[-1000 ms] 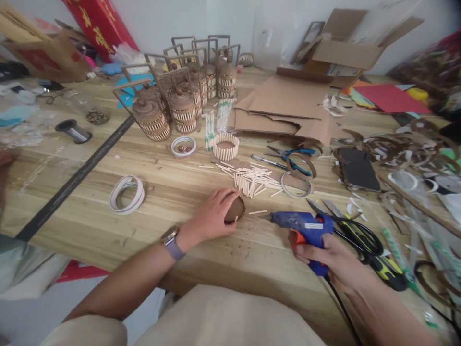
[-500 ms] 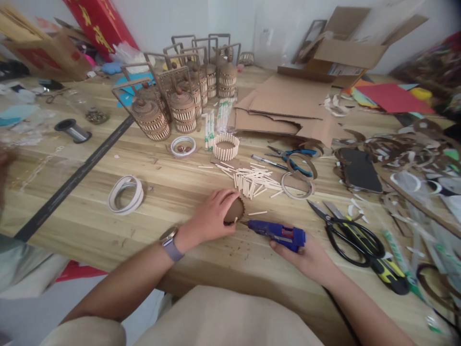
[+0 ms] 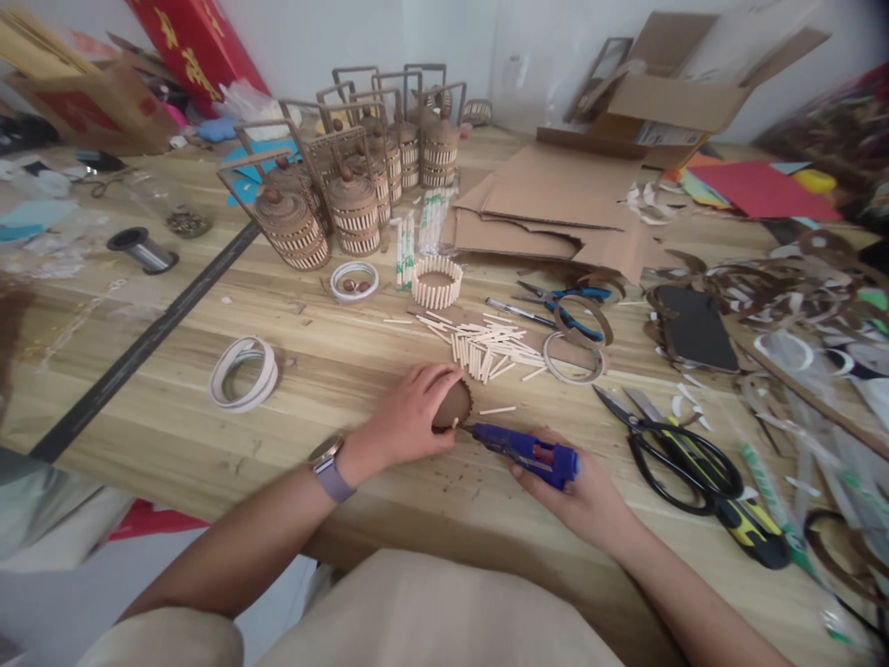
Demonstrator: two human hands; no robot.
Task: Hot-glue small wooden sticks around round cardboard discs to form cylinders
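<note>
My left hand (image 3: 415, 415) is closed around a small round brown cardboard piece (image 3: 455, 406) with a ridged edge, held just over the table. In my right hand (image 3: 582, 496) is a blue glue gun (image 3: 526, 451), its nozzle pointing left and touching or almost touching the near edge of the round piece. A pale stick end shows by the nozzle. One loose wooden stick (image 3: 497, 410) lies right of the piece, and a heap of short sticks (image 3: 490, 347) lies just beyond. Behind the heap stands a ring of upright sticks (image 3: 436, 283).
Several lidded stick baskets (image 3: 356, 211) with tall handles stand at the back. Black scissors (image 3: 684, 463) and a yellow-black cutter (image 3: 751, 530) lie to the right. A white tape roll (image 3: 243, 374) is at left, cardboard sheets (image 3: 548, 199) behind, and brown strips crowd the right.
My right hand has moved the glue gun slightly left, bringing its nozzle up to the round piece. My left hand has stayed in place.
</note>
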